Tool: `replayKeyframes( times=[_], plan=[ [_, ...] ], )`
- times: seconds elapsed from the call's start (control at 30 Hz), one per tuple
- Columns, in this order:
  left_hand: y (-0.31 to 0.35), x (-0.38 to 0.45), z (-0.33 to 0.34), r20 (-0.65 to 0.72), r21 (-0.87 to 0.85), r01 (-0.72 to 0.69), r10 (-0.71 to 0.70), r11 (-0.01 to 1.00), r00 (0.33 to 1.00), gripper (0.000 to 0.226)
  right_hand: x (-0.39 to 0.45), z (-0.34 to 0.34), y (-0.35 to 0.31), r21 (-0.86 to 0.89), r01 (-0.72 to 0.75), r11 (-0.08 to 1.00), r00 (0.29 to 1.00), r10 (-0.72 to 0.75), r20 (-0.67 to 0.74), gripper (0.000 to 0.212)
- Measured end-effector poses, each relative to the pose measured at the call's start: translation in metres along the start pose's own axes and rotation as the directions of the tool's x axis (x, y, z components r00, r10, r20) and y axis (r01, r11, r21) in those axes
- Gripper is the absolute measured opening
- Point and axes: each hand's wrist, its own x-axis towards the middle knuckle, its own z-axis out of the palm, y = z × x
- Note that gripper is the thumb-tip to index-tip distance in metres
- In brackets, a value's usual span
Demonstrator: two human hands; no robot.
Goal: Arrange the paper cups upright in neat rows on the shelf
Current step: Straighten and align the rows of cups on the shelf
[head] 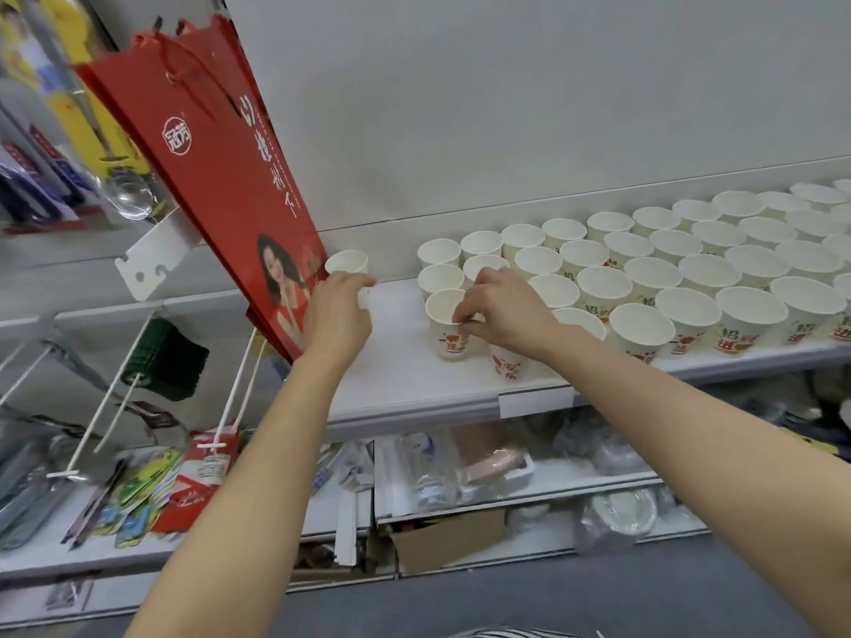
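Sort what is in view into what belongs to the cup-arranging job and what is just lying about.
Part of the job:
- rows of paper cups
- lone cup held by the left hand
- front-left cup pinched at the rim by the right hand
- shelf

Lying about:
- red paper bags
- cardboard box
- green baskets

Left hand [338, 310] grips lone cup [347, 264]; right hand [499, 310] pinches row cup [449, 322].

The scene is evenly and brightly lit from above, with only soft shadows cast. Straight lines are bent by wide-angle distortion. The left edge is smeared by blur, and fine detail is softened throughout.
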Motion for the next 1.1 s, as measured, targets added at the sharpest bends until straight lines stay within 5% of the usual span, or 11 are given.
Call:
replayKeyframes(
  times=[0.1, 0.23, 0.43, 0.67, 0.8, 0.93, 1.1],
  plan=[
    [-0.014, 0.014, -0.001, 0.02, 0.395, 0.048, -0.061, 0.918, 0.998, 0.044, 0.007, 0.002, 0.0, -0.067, -0.015, 0.998, 0.997, 0.019, 0.071, 0.007],
    [-0.02, 0.027, 0.002, 0.113, 0.511, 0.007, -0.075, 0.859, 0.991, 0.029, 0.011, 0.007, 0.001, -0.112, -0.044, 0.993, 0.994, 0.056, 0.099, 0.007],
    [-0.017, 0.029, 0.011, 0.095, 0.358, 0.033, -0.072, 0.933, 0.993, 0.005, 0.006, 0.011, 0.004, -0.112, -0.031, 0.993, 0.995, 0.041, 0.087, 0.008],
    [-0.01, 0.018, -0.003, 0.192, 0.239, -0.175, 0.13, 0.955, 0.973, 0.006, -0.001, 0.006, -0.002, 0.032, -0.029, 0.999, 0.999, 0.028, 0.022, 0.018],
    [-0.007, 0.004, -0.03, 0.365, 0.104, -0.253, 0.2, 0.962, 0.909, 0.011, -0.012, -0.005, -0.001, 0.262, -0.087, 0.961, 0.979, 0.131, -0.155, 0.017],
    [0.01, -0.015, -0.051, 0.572, 0.024, -0.28, 0.216, 0.96, 0.791, 0.015, -0.014, -0.011, -0.002, 0.333, -0.088, 0.939, 0.969, 0.158, -0.191, 0.012],
    [0.048, -0.032, -0.035, 0.548, 0.065, -0.438, 0.335, 0.897, 0.767, 0.014, -0.031, -0.01, -0.005, 0.329, -0.015, 0.944, 0.973, 0.09, -0.213, 0.015]
  ],
)
